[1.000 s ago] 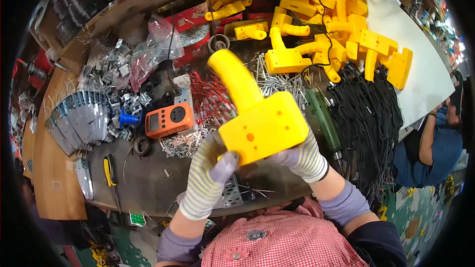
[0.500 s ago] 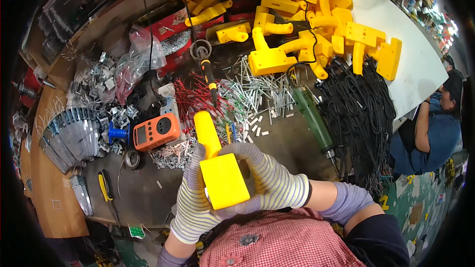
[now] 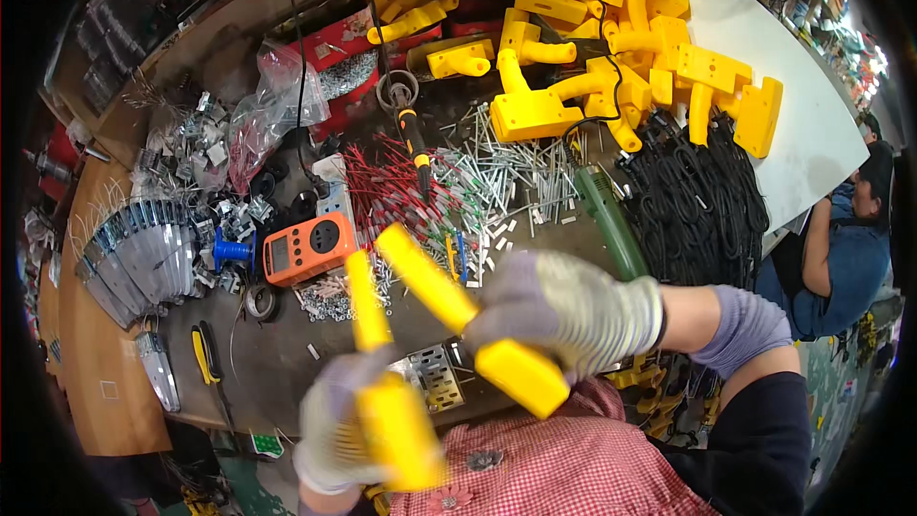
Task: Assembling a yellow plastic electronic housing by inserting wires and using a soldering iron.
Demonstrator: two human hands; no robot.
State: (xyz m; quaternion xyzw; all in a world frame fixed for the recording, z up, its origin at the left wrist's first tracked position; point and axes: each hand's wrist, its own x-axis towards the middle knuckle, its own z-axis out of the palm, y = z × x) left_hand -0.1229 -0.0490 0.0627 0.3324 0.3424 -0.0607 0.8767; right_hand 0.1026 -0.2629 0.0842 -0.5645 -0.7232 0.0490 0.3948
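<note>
Two yellow plastic handled housing halves are apart, one in each gloved hand. My left hand [image 3: 332, 420], blurred by motion, is closed round the left housing half [image 3: 399, 430], its handle pointing away from me. In my right hand [image 3: 564, 311] is the right housing half [image 3: 521, 377], gripped near where handle meets body and tilted. A perforated metal plate [image 3: 435, 377] shows between the hands, low over the table's near edge; whether it lies there or is attached to a half I cannot tell. Both hands wear striped knit gloves.
An orange meter [image 3: 310, 248], red wired parts [image 3: 396, 182] and metal pins lie ahead. A green electric screwdriver [image 3: 611, 229] and black cables [image 3: 697, 201] are right. Yellow housings [image 3: 535, 115] are piled behind. Cutters [image 3: 205, 358] lie left; a person [image 3: 831, 248] sits far right.
The yellow housing held between both hands is now two separate halves. My left hand has moved down and left, my right hand up and right. The perforated plate has come into view.
</note>
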